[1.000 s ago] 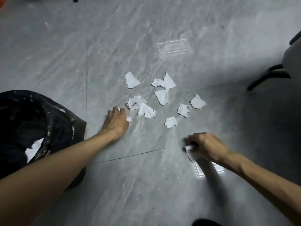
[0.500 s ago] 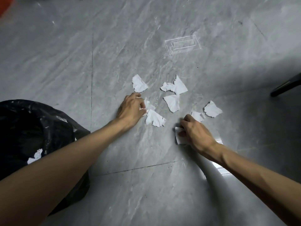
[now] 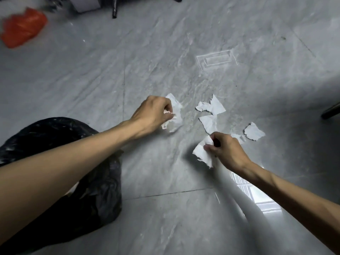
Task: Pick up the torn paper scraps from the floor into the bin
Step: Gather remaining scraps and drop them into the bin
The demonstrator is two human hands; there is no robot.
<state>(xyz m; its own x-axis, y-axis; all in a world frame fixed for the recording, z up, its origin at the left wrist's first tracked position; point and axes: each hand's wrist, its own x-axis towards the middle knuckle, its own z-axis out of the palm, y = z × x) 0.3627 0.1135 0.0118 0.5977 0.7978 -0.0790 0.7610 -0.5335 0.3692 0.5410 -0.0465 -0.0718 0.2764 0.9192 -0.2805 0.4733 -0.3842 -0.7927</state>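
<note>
White torn paper scraps lie on the grey marble floor. My left hand (image 3: 155, 112) is closed around a bunch of scraps (image 3: 174, 115) at the left of the pile. My right hand (image 3: 227, 151) pinches other scraps (image 3: 202, 152) just above the floor. Loose pieces remain between and beyond the hands: a jagged one (image 3: 211, 106), one below it (image 3: 208, 123), a small one (image 3: 239, 138) by my right knuckles, and one at the right (image 3: 254, 132). The bin (image 3: 92, 184), lined with a black bag, stands at the lower left, partly hidden under my left forearm.
An orange plastic bag (image 3: 23, 27) lies at the far left. A dark furniture leg (image 3: 114, 8) and a pale box stand at the top edge. A black chair leg (image 3: 331, 111) pokes in at the right. Window light glares on the floor (image 3: 255, 197) under my right forearm.
My left hand moved up and gathered more scraps, including the top-left piece. My right hand moved further into the pile, holding more paper. The view shifted forward, showing the orange bag.
</note>
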